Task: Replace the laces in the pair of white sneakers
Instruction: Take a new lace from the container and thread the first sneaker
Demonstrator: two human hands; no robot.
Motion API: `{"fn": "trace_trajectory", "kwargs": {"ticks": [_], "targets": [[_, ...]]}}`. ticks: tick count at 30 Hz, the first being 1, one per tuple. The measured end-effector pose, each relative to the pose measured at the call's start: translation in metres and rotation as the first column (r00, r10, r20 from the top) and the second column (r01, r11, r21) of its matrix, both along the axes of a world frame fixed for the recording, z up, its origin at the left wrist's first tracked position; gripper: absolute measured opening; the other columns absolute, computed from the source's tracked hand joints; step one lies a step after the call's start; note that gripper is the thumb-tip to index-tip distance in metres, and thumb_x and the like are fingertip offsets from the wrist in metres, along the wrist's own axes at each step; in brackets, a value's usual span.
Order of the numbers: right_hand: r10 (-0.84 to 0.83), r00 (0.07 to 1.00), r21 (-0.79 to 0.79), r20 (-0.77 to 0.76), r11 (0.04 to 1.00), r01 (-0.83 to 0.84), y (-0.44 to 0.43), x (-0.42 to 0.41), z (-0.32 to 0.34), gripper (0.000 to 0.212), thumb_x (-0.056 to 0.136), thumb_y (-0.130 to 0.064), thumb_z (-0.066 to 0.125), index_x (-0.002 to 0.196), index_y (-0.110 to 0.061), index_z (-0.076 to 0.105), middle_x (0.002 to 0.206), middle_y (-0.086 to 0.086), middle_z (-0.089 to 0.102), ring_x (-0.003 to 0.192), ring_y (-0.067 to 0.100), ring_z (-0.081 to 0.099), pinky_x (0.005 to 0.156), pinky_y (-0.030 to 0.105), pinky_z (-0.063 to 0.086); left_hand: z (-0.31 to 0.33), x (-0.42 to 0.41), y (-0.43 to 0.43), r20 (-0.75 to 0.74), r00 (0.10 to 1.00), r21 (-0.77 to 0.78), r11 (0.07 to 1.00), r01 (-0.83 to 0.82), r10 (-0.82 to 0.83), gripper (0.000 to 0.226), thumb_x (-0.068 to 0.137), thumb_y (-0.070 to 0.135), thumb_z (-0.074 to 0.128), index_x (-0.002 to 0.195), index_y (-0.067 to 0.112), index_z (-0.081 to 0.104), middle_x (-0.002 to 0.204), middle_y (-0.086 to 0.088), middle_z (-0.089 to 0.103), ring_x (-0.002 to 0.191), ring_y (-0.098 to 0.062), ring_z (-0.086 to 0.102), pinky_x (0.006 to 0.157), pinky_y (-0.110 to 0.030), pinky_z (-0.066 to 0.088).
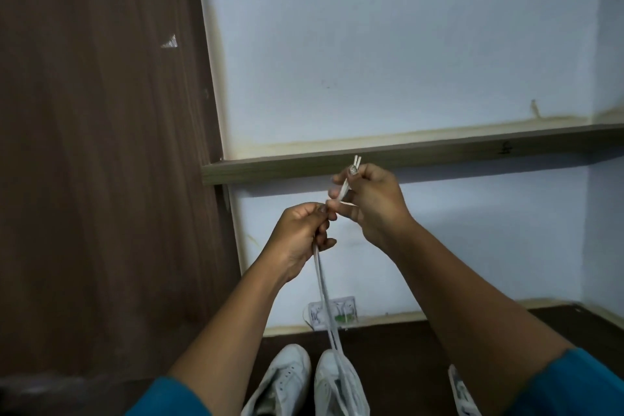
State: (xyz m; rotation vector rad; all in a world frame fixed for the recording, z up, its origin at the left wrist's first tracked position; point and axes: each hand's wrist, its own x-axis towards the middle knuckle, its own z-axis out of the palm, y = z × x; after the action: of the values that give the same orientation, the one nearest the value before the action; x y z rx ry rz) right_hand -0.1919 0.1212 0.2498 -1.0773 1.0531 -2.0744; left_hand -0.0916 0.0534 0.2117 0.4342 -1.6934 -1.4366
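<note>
Sneakers (291, 378), lace (323, 297) gripped in both hands (299, 233) (369, 203), shelf (456, 152) behind

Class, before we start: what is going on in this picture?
A person is lacing a white sneaker on the floor. Their left hand grips both strands of the lace rising from it. Their right hand pinches the two lace tips together, raised before a shelf. The second sneaker sits beside the first.

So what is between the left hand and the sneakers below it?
In the head view, the white lace: two strands run from the left hand down into one sneaker.
</note>
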Motion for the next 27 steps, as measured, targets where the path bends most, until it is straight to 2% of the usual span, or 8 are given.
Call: {"fn": "trace_trajectory", "kwargs": {"ticks": [4, 8, 11, 16, 19, 22, 24, 27], "targets": [[-0.211, 0.857, 0.027, -0.471, 0.967, 0.252, -0.008, -0.004, -0.019, 0.019, 0.096, -0.005, 0.043, 0.083, -0.006, 0.057, 0.066, 0.0, 0.053, 0.056, 0.012, 0.046, 0.048, 0.021, 0.039, -0.01, 0.001, -0.003, 0.171, 0.985, -0.051, 0.998, 0.032, -0.022, 0.035, 0.099, 0.012, 0.041, 0.069, 0.011, 0.058, 0.051, 0.006, 0.036, 0.041, -0.008, 0.028, 0.048, -0.023, 0.04], [-0.269, 0.082, -0.226, -0.96, 0.912, 0.344, -0.014, -0.012, -0.032, 0.029, 0.087, -0.016, 0.041, 0.09, -0.001, 0.066, 0.079, 0.008, 0.054, 0.072, 0.021, 0.051, 0.065, 0.027, 0.042, -0.021, 0.003, -0.009, 0.188, 0.979, 0.039, 0.997, 0.068, -0.074, 0.044, 0.097, 0.007, 0.038, 0.056, 0.019, 0.048, 0.049, 0.007, 0.028, 0.042, -0.009, 0.021, 0.044, -0.021, 0.027], [-0.178, -0.045, -0.183, -0.983, 0.916, 0.356, -0.016, -0.016, -0.043, 0.059, 0.07, -0.043, 0.024, 0.078, -0.003, 0.067, 0.076, 0.003, 0.04, 0.07, 0.017, 0.04, 0.062, 0.025, 0.03, -0.031, 0.006, -0.016, 0.229, 0.972, 0.013, 0.998, 0.058, -0.06, 0.038, 0.098, 0.004, 0.037, 0.062, 0.015, 0.047, 0.045, 0.009, 0.033, 0.042, -0.009, 0.024, 0.045, -0.021, 0.029], [-0.213, 0.124, -0.147, -0.969, 0.903, 0.404, -0.023, -0.023, -0.068, 0.047, 0.076, -0.044, 0.048, 0.064, 0.0, 0.062, 0.069, -0.001, 0.037, 0.066, 0.016, 0.042, 0.055, 0.026, 0.028, -0.044, 0.012, -0.029, 0.267, 0.961, 0.007, 0.997, 0.072, -0.071, 0.031, 0.098, 0.011, 0.043, 0.068, 0.012, 0.05, 0.048, 0.008, 0.033, 0.043, -0.009, 0.024, 0.047, -0.02, 0.028], [-0.181, 0.582, 0.091, -0.793, 0.909, 0.406, -0.028, -0.022, -0.078, 0.039, 0.086, -0.021, 0.06, 0.059, 0.006, 0.05, 0.063, 0.005, 0.039, 0.062, 0.015, 0.04, 0.058, 0.027, 0.026, -0.053, 0.013, -0.037, 0.266, 0.959, 0.033, 0.995, 0.093, -0.099, 0.033, 0.099, 0.013, 0.043, 0.068, 0.011, 0.052, 0.049, 0.007, 0.032, 0.042, -0.008, 0.025, 0.046, -0.019, 0.029], [-0.01, 0.989, 0.226, -0.145, 0.973, 0.043, -0.028, -0.021, -0.095, 0.028, 0.093, -0.016, 0.054, 0.069, -0.002, 0.057, 0.057, 0.003, 0.038, 0.054, 0.014, 0.032, 0.054, 0.028, 0.029, -0.068, 0.013, -0.043, 0.258, 0.959, 0.067, 0.992, 0.103, -0.117, 0.032, 0.099, 0.012, 0.042, 0.068, 0.011, 0.052, 0.049, 0.007, 0.034, 0.042, -0.008, 0.027, 0.045, -0.019, 0.031], [0.171, 0.969, 0.173, 0.179, 0.964, -0.202, -0.027, -0.017, -0.11, 0.027, 0.097, -0.024, 0.048, 0.09, -0.001, 0.06, 0.057, 0.001, 0.056, 0.049, 0.01, 0.035, 0.049, 0.023, 0.032, -0.078, 0.01, -0.046, 0.25, 0.961, 0.071, 0.992, 0.106, -0.121, 0.032, 0.099, 0.012, 0.042, 0.069, 0.01, 0.052, 0.051, 0.006, 0.035, 0.043, -0.008, 0.028, 0.046, -0.02, 0.032], [0.281, 0.831, 0.007, 0.48, 0.946, -0.323, -0.026, -0.016, -0.124, 0.036, 0.096, -0.034, 0.047, 0.067, -0.013, 0.056, 0.054, -0.001, 0.056, 0.047, 0.008, 0.044, 0.056, 0.024, 0.039, -0.09, 0.007, -0.047, 0.268, 0.952, 0.075, 0.988, 0.131, -0.147, 0.032, 0.099, 0.011, 0.042, 0.068, 0.009, 0.053, 0.053, 0.003, 0.034, 0.044, -0.009, 0.029, 0.047, -0.021, 0.036]]}}
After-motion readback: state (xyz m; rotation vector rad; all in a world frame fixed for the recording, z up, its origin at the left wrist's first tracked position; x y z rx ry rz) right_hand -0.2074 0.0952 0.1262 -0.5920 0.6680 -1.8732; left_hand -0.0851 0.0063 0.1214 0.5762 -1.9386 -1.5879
